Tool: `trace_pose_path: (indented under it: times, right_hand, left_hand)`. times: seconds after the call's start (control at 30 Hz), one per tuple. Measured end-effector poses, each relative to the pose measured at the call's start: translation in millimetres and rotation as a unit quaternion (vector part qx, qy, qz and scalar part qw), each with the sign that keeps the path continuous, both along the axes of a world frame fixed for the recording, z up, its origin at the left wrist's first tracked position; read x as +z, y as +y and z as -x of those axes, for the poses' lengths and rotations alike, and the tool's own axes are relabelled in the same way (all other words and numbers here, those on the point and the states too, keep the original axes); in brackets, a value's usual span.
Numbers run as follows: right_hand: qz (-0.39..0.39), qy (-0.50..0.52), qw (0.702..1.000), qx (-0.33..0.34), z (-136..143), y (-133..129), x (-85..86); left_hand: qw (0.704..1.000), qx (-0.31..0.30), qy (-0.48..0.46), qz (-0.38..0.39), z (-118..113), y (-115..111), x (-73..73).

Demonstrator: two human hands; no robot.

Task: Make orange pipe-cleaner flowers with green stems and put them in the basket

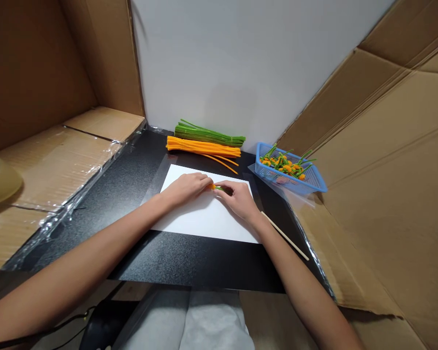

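A small pipe-cleaner piece (213, 186) shows two colours: a short, fuzzy knot of bright orange at one end and a thin green length leading away from it. Much of it is hidden by fingers, so its full shape cannot be made out.

The piece is above the upper middle of a white sheet of paper (193, 221), in the narrow gap where the two hands meet. The left hand (190, 186) comes in from the left, palm down with its fingers curled together, and its fingertips close on the orange end; the thumb is out of sight beneath. The right hand (240, 198) pinches the piece between thumb and forefinger, with the green length running back into the hollow between them, towards the palm.

The paper lies on a black tabletop (160, 265). Beyond it, a bundle of orange pipe cleaners (200, 146) lies just in front of a bundle of green pipe cleaners (208, 134), with a few orange stems splayed loose towards the paper. To the right, a blue plastic basket (295, 183) contains a heap of orange-and-green pieces (286, 168), green stems poking over its rim. A pale thin stick (284, 236) lies slantwise just beside the right forearm.
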State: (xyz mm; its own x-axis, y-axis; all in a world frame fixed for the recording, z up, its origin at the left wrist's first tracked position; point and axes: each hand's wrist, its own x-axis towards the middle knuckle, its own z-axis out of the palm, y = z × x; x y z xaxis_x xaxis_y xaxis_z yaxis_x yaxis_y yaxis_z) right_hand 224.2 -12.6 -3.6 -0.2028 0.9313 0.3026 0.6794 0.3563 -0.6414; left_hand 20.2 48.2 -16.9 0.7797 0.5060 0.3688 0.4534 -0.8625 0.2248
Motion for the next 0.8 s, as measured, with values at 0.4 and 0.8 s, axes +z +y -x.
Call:
trace_pose_path:
  times: [0.4, 0.8]
  right_hand:
    - [0.045, 0.098, 0.994, -0.028, 7, -3, -7.8]
    - [-0.016, 0.012, 1.0, -0.013, 1, -1, -1.1]
  left_hand:
    - [0.999, -0.003, -0.034, 0.026, -1, -1, -7.7]
    - [1.0, -0.014, -0.009, 0.021, 0, 0, -2.4]
